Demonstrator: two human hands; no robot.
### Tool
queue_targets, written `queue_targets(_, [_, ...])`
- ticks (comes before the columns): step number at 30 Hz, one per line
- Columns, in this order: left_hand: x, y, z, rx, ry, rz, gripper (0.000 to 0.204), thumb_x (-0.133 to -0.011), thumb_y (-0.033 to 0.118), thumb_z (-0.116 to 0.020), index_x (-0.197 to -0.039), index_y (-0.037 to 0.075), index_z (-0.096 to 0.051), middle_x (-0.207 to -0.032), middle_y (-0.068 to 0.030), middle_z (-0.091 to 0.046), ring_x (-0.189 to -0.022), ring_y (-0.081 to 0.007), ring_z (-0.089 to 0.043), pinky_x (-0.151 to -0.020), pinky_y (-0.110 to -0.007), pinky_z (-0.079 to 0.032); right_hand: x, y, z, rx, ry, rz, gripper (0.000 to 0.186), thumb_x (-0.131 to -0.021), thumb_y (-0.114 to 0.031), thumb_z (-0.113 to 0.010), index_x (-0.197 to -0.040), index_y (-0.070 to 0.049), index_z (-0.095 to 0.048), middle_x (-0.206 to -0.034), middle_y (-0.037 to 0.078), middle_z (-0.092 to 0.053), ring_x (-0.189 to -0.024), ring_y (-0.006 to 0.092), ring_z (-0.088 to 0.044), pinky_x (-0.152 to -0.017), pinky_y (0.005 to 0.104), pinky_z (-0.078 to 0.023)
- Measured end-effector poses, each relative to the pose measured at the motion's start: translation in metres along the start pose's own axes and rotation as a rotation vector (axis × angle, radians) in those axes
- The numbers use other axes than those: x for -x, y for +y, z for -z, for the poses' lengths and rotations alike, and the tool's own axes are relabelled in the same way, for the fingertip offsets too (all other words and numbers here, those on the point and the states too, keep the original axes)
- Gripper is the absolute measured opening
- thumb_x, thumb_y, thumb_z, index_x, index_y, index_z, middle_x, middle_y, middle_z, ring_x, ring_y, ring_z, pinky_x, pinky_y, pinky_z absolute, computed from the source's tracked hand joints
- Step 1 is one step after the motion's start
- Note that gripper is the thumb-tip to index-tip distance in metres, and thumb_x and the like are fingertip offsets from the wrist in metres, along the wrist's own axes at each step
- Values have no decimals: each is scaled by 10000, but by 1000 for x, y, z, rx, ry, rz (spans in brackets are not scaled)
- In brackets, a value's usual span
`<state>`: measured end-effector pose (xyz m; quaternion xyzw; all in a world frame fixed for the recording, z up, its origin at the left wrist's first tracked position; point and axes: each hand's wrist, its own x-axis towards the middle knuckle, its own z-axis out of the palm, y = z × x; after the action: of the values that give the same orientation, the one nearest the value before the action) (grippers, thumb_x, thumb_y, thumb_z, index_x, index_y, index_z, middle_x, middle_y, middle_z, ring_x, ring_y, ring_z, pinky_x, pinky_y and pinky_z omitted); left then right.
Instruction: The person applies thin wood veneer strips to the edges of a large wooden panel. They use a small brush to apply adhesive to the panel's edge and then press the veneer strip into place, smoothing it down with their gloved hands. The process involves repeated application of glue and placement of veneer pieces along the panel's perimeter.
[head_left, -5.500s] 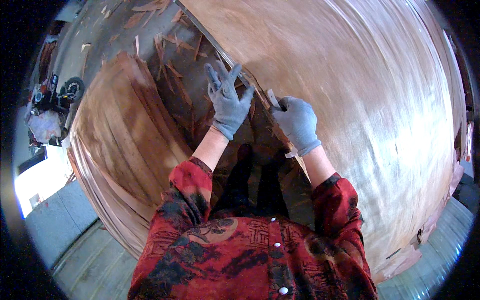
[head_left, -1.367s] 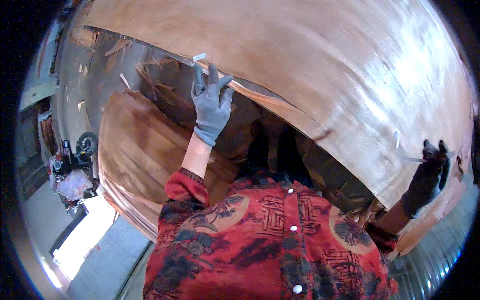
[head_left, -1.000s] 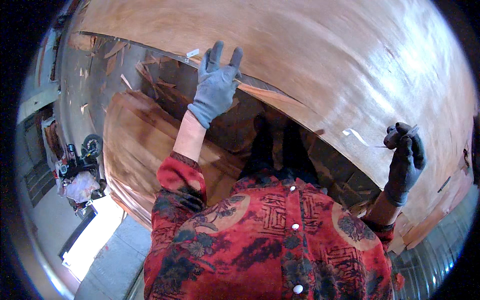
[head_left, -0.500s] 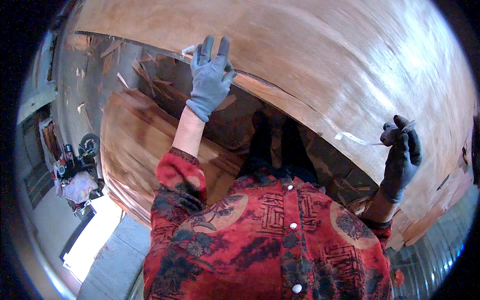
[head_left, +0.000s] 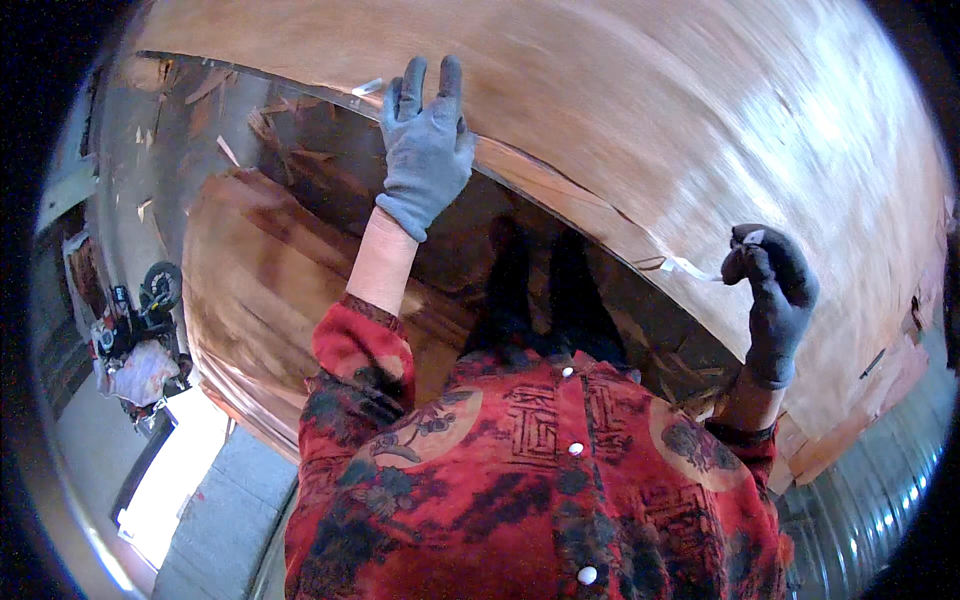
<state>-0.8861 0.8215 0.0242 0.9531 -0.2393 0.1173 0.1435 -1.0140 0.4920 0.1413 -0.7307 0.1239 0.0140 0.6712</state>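
Note:
My left hand (head_left: pixel 425 150), in a grey glove, rests at the near edge of a wide wood veneer sheet (head_left: pixel 620 110). Its fingers are stretched out and apart, with nothing in them. Beside its fingertips a small white piece of tape (head_left: pixel 367 87) sits on the sheet's edge. Over on the right, my right hand (head_left: pixel 778 300), in a dark glove, is closed around a white tape strip (head_left: pixel 700 271). The strip's free end reaches left to the sheet's edge, near a crack in the veneer. Part of the strip is hidden in the curled fingers.
More brown sheets (head_left: pixel 250 270) are stacked low at the left. Torn veneer scraps (head_left: pixel 285 140) lie on the dark floor below the edge. A wheeled vehicle (head_left: pixel 140 335) stands far left. Ribbed translucent sheeting (head_left: pixel 860 510) is at the lower right.
My right hand has moved left and slightly up, bringing the tape strip to the veneer's edge, and its fingers have curled. The left hand stays at the edge, its fingers a little straighter.

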Motion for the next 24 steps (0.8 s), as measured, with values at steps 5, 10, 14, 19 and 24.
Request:
queue_targets(5, [2, 25, 9, 262, -36, -16, 841, -700, 185, -717, -1413, 42, -294, -1130, -63, -607, -1341, -306, -288, -1079, -463, -171, 1, 1, 1, 34, 47, -65, 146, -897, -39, -532, -977, 64, -598, -933, 141, -635, -675, 156, -603, -603, 285, -504])
queue_targets(10, [7, 44, 9, 318, -125, -60, 884, -679, 184, -739, -1420, 50, -276, -1118, -65, -616, -1363, -310, -243, -1088, -461, -150, 4, 1, 15, -2, 178, -4, 130, -900, -44, -529, -954, 54, -594, -917, 151, -634, -648, 160, -597, -580, 276, -499])
queue_targets(14, [7, 54, 7, 306, -140, -13, 946, -674, 179, -735, -1445, 60, -200, -1111, -44, -637, -1393, -306, -151, -1086, -505, -122, 5, -9, 26, 22, 317, 89, 191, -902, -121, -541, -979, 42, -604, -743, 105, -611, -607, 161, -563, -635, 310, -479])
queue_targets(19, [17, 60, 4, 166, -62, -78, 964, -697, 213, -723, -1453, 52, -147, -1144, -29, -626, -1394, -341, -107, -1084, -516, -103, 7, -8, 31, 16, 431, 46, 216, -903, -146, -547, -991, 43, -604, -717, 85, -585, -593, 153, -525, -630, 311, -474])
queue_targets(24, [33, 52, -14, 47, 113, -136, 943, -778, 287, -677, -1456, 43, -69, -1208, -20, -583, -1387, -365, -106, -1092, -497, -97, 12, -6, 32, -40, 374, 112, 198, -888, -149, -573, -971, 27, -609, -790, 148, -642, -654, 186, -572, -650, 294, -474])
